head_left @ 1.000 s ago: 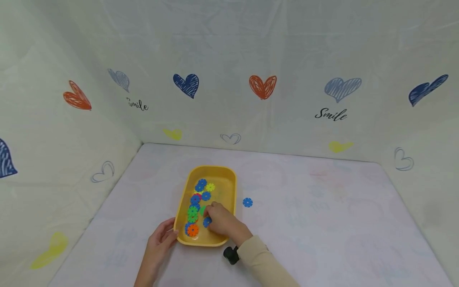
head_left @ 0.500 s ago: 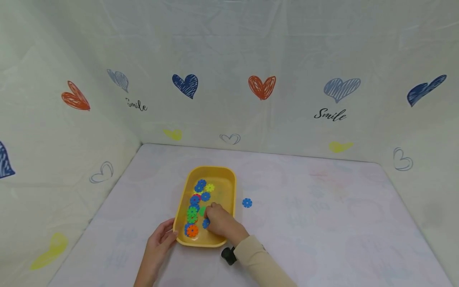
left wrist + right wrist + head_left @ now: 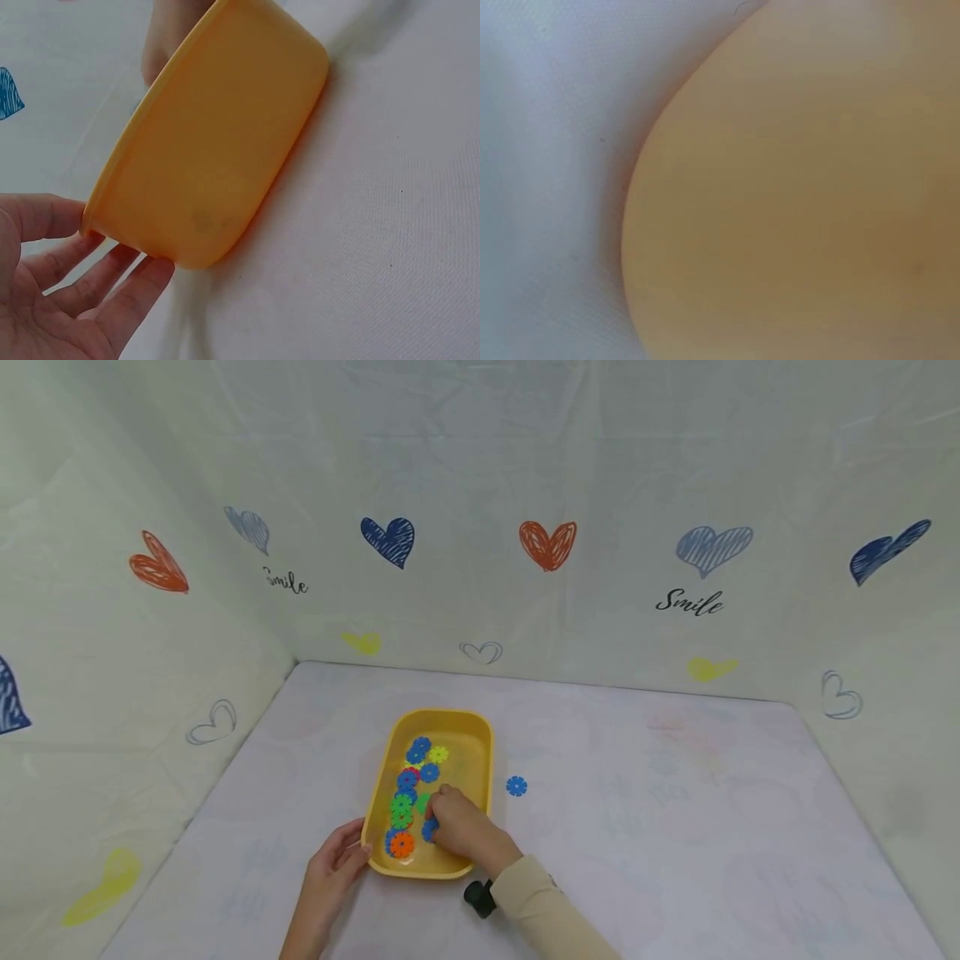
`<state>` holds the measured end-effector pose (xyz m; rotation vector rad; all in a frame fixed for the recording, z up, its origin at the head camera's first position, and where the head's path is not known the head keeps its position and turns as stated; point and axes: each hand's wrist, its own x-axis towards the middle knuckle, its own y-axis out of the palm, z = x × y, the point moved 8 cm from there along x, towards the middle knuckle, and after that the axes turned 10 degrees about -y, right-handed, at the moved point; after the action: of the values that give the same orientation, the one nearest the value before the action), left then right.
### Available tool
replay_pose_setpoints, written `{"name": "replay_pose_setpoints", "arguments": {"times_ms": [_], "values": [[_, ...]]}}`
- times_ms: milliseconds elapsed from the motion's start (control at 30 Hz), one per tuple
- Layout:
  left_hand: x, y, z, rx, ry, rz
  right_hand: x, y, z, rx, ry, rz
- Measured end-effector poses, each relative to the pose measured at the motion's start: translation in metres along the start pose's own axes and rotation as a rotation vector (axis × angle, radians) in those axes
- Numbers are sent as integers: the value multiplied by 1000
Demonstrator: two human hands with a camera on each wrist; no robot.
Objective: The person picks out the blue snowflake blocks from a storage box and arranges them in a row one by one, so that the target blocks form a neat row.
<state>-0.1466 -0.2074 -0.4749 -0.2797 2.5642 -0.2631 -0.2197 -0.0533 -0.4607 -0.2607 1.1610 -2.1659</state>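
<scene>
A yellow tray (image 3: 478,752) stands on the table, with several snowflake-shaped plastic discs lying mostly along its left half. My left hand (image 3: 335,858) grips the near left of the tray. In the left wrist view, the thumb of this left hand (image 3: 67,277) meets the rim, and its fingers touch the outer wall. My right hand (image 3: 461,822) reaches over the right side into the tray, fingers bent downward. A blue disc (image 3: 428,832), partly hidden, lies right at its fingertips, with a green disc (image 3: 422,802) just beyond. I cannot tell whether the fingers pinch the blue disc.
One loose blue disc (image 3: 517,786) lies on the white table (image 3: 660,827), right of the tray. A small black object (image 3: 479,899) shows by the right sleeve (image 3: 551,910). Fabric walls (image 3: 480,460) with printed hearts rise behind and to the left.
The blue disc at my right fingertips has shifted slightly nearer and is more covered by the hand. My left hand stays on the tray's side.
</scene>
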Motion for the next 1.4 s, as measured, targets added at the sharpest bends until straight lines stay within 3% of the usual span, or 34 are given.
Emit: {"name": "replay_pose_setpoints", "arguments": {"times_ms": [667, 900, 1400], "values": [[-1, -1, -1, -12, 31, -20, -4, -9, 4, 193, -21, -113], [-1, -2, 0, -8, 20, -23, -8, -16, 8, 365, -48, -157], [-3, -1, 0, -15, 16, -22, -31, -49, -6, 520, 43, -280]]}}
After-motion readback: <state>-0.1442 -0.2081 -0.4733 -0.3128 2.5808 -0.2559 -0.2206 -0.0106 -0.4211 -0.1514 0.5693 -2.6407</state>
